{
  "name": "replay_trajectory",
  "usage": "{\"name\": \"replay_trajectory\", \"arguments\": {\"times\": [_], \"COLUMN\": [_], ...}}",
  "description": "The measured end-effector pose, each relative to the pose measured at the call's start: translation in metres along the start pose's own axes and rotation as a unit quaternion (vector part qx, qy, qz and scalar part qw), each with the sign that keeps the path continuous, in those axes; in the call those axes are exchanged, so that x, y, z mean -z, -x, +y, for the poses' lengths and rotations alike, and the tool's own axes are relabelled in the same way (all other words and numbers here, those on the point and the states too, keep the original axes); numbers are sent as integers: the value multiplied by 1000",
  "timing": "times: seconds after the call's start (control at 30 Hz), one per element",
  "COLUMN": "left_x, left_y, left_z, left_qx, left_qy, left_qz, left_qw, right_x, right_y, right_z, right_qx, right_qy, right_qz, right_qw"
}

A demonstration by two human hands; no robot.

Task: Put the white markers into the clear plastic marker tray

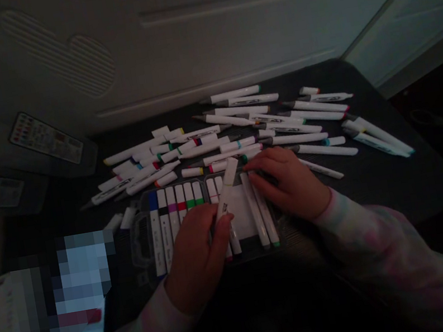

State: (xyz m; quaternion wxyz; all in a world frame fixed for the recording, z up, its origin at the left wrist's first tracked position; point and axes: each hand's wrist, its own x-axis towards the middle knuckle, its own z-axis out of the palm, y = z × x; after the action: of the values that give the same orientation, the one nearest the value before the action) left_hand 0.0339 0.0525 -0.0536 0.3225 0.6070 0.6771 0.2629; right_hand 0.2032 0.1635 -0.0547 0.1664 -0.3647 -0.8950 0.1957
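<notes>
The scene is dim. My left hand [196,255] is closed round a white marker [228,190] that points up and away, held over a clear marker case [141,242]. Inside the case lie several white markers [174,213] side by side with coloured bands. My right hand [287,180] rests on the right part of the case, fingers curled over the markers lying there [259,210]; whether it grips one is unclear.
Many loose white markers [242,134] lie scattered across the dark table [397,176] behind the case. A colour chart card [44,138] leans at the left. A pixelated patch [75,292] covers the lower left. White panelling [224,29] stands behind.
</notes>
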Motion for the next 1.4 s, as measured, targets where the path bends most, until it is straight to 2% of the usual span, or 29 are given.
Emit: {"name": "replay_trajectory", "arguments": {"times": [0.1,0.17,0.4,0.6,0.73,0.93,1.1,1.27,1.4], "left_x": [0,1,1,0,-1,0,-1,-2,-1], "left_y": [0,-1,-1,-2,-2,-2,-1,0,-1], "left_z": [0,0,0,-2,-3,-4,-5,-6,-6], "left_qx": [-12,-20,-57,-67,-77,-100,-110,-149,-150], "left_qy": [4,5,3,-11,-22,-44,-58,-58,-60], "left_qz": [-2,-4,-2,-5,-5,3,23,39,34], "left_qw": [1000,1000,998,998,997,994,992,986,986], "right_x": [4,5,-2,-8,-8,-11,-15,-18,-18], "right_y": [1,2,-4,-18,-26,-27,-23,-22,-22], "right_z": [-3,-5,-13,-20,-21,-13,-9,-5,-4], "right_qx": [0,-7,7,-23,-48,-108,-125,-117,-126], "right_qy": [-105,-180,-313,-419,-479,-541,-562,-599,-602], "right_qz": [54,61,25,-12,18,109,116,111,107], "right_qw": [993,982,949,907,876,827,810,785,781]}}
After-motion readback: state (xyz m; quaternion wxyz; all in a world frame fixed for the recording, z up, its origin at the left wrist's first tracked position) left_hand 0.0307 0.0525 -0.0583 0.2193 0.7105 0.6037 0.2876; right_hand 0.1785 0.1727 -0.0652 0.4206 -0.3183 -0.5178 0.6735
